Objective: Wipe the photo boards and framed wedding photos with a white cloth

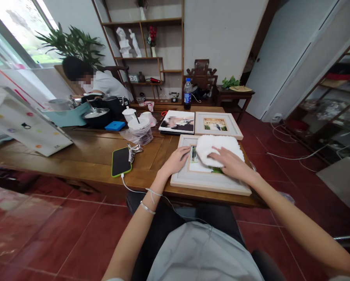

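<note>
A light wooden picture frame point(204, 185) with a photo inside lies flat near the table's front edge. On its left side rests my left hand point(177, 160), fingers stretched out along the frame border and holding nothing. A folded white cloth point(221, 142) covers the upper right of the frame and much of its picture. My right hand point(230, 164) presses down on the cloth with bent fingers gripping it. Just beyond lies a second framed photo point(215, 125), beside a photo album point(177, 121) with a picture on its cover.
A phone point(121, 162) on a white cable, a lidded cup point(138, 125) in plastic and a blue box point(115, 125) stand left. A blue-capped bottle point(187, 95) is at the back. A white bag point(28, 121) and a seated person point(110, 84) are far left.
</note>
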{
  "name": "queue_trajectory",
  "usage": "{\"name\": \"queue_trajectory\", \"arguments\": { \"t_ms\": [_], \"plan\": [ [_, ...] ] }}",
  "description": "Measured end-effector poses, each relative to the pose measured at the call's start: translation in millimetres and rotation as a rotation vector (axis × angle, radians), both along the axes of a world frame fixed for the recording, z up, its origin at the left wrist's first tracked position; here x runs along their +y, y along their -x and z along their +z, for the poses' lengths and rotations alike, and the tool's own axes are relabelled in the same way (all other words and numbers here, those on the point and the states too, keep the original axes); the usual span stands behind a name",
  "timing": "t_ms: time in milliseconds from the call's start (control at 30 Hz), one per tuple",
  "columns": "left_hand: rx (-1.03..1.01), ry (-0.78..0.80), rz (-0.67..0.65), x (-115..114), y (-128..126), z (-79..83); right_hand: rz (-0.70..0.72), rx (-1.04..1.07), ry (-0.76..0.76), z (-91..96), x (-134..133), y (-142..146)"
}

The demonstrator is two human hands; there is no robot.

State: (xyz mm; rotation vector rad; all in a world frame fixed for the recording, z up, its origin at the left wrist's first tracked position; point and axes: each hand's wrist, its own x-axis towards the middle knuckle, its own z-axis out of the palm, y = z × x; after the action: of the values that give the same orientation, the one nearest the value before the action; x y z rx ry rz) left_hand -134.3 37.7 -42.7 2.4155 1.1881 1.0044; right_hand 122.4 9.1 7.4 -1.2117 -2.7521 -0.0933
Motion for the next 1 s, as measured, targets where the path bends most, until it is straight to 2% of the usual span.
{"name": "queue_trajectory", "arguments": {
  "t_ms": [167,333,500,700,800,900,1000],
  "plan": [
    [-0.02,0.011,-0.009,1,1,-0.3,-0.086,0.008,-0.126,9.2,45,4],
    [-0.013,0.004,-0.004,2,1,-1.8,-0.029,-0.085,-0.105,4.8,57,21],
    [-0.019,-0.003,-0.015,1,0,0.2,0.026,-0.136,0.024,4.2,23,41],
    [-0.016,0.0,-0.009,0,-1,1.6,0.19,-0.125,0.129,26.5,-51,46],
    [-0.018,0.004,-0.008,-1,0,1.0,0.225,-0.096,0.163,38.3,-79,42],
    [-0.026,0.006,-0.009,-1,0,0.6,0.207,-0.079,0.243,46.1,-90,35],
    [-0.03,0.004,-0.009,0,0,-0.1,0.161,-0.056,0.296,44.4,-82,28]
  ]
}}
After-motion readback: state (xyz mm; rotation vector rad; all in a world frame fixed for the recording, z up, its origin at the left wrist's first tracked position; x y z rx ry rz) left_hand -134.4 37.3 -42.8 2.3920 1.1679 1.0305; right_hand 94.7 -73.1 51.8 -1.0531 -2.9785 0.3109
